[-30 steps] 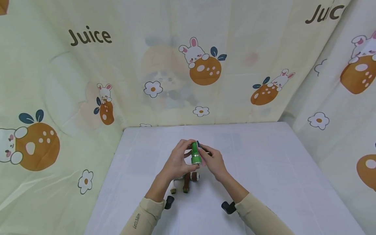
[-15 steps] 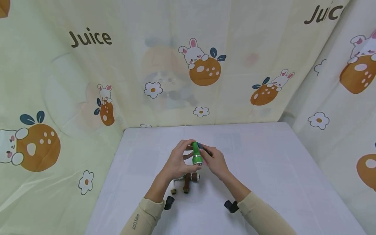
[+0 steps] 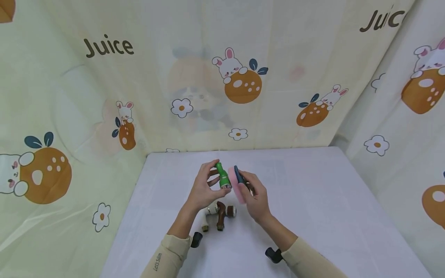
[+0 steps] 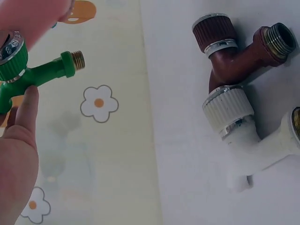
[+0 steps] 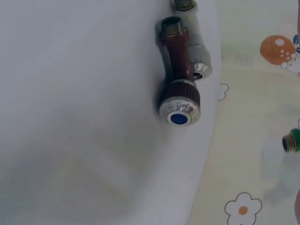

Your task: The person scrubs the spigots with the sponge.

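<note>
My left hand [image 3: 201,193] pinches a green tap [image 3: 223,177] between thumb and fingers, above the table. The tap's threaded outlet points away from the hand in the left wrist view, where the green tap [image 4: 47,72] is partly cut off. My right hand [image 3: 258,197] grips a scrubbing brush or sponge by its dark blue handle [image 3: 238,174]; its pink pad [image 3: 236,189] faces the green tap, close beside it. Whether pad and tap touch is hard to tell. Below the hands, a brown tap [image 3: 220,218] and a white tap [image 3: 205,222] lie on the table.
The white-covered table [image 3: 313,200] stretches beneath both hands. Behind it hangs a patterned curtain [image 3: 278,127], with more curtain at both sides. Black devices are worn near the left wrist [image 3: 196,239] and right wrist [image 3: 274,255]. The brown tap [image 4: 234,61] lies against the white tap [image 4: 248,140].
The green tap has shifted left and tilted in my left hand. My right hand has moved slightly down and right, and the pink pad, mostly hidden before, now shows beside the tap.
</note>
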A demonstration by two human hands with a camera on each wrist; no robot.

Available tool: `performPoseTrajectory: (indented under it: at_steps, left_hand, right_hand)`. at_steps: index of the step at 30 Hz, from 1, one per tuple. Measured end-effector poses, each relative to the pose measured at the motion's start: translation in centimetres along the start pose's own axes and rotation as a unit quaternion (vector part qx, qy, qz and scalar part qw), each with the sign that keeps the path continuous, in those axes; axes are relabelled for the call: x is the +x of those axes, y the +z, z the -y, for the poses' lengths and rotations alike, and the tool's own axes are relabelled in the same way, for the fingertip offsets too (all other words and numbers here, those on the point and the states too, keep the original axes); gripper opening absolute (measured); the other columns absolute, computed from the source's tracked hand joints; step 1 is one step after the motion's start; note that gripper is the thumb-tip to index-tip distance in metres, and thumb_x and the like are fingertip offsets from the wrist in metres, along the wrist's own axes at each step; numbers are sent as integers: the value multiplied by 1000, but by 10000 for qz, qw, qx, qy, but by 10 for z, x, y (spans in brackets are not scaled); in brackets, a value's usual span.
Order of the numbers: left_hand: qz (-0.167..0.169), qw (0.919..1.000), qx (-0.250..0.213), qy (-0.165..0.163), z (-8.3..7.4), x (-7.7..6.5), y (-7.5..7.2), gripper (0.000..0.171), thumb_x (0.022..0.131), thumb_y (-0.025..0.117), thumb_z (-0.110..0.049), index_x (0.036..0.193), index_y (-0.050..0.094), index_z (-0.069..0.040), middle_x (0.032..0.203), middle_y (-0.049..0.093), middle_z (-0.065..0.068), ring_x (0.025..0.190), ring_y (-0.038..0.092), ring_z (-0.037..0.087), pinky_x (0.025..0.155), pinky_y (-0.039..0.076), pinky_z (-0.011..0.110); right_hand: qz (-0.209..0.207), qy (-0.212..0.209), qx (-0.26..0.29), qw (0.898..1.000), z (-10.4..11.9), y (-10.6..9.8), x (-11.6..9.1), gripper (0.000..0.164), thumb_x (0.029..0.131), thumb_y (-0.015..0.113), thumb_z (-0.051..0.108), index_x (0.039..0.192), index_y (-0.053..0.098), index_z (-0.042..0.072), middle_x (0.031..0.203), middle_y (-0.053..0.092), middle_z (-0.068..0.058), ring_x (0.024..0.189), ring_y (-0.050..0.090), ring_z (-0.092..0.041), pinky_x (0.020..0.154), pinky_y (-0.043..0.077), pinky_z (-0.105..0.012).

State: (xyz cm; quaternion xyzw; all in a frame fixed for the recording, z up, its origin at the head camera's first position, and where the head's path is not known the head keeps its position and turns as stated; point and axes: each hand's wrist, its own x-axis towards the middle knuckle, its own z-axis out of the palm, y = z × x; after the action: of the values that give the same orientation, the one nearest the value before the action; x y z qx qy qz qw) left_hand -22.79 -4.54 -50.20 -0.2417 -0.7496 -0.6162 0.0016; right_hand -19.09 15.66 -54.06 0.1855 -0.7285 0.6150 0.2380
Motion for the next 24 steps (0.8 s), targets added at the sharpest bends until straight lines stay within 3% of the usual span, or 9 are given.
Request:
performPoseTrajectory:
  at_steps: [4, 8, 12, 18, 24]
  left_hand:
    - [43, 9996, -246, 98, 0, 1, 0, 92, 76, 90, -2, 152, 43, -21, 146, 42, 10, 138, 55, 32, 110, 50, 34]
    - [79, 9994, -288, 156, -2, 0, 0, 91, 76, 90, -2, 153, 42, -19, 143, 48, 10, 135, 58, 31, 106, 52, 33]
    - [133, 9995, -252, 151, -5, -1, 0, 91, 75, 92, -4, 152, 45, -18, 136, 56, 11, 129, 63, 31, 101, 56, 32]
    - [306, 9991, -247, 140, -9, -2, 3, 89, 75, 93, -6, 151, 48, -19, 132, 61, 9, 126, 65, 27, 99, 57, 31]
    - [475, 9984, -141, 268, -12, -2, 8, 90, 75, 93, -7, 152, 47, -10, 136, 58, 9, 124, 64, 26, 98, 58, 31]
  right_hand:
    - [-50, -524, 269, 9982, 6, 5, 0, 47, 92, 62, -14, 138, 61, -5, 134, 61, -25, 123, 59, -17, 100, 52, -18]
    - [-74, -548, 159, 9983, 10, 7, 0, 48, 90, 66, -11, 137, 64, -2, 136, 60, -21, 125, 57, -22, 104, 50, -19]
    - [-4, -179, 81, 9998, 9, 8, 2, 46, 95, 66, -5, 139, 64, 4, 137, 60, -16, 125, 57, -19, 102, 50, -17]
    - [-85, 445, -139, 9989, 2, 8, 9, 41, 100, 64, 0, 141, 62, -1, 136, 61, -21, 120, 58, -21, 94, 51, -13]
    - [-167, 1013, -148, 9946, 19, 5, 14, 39, 103, 64, 9, 141, 62, 1, 134, 62, -22, 119, 59, -27, 89, 50, -10]
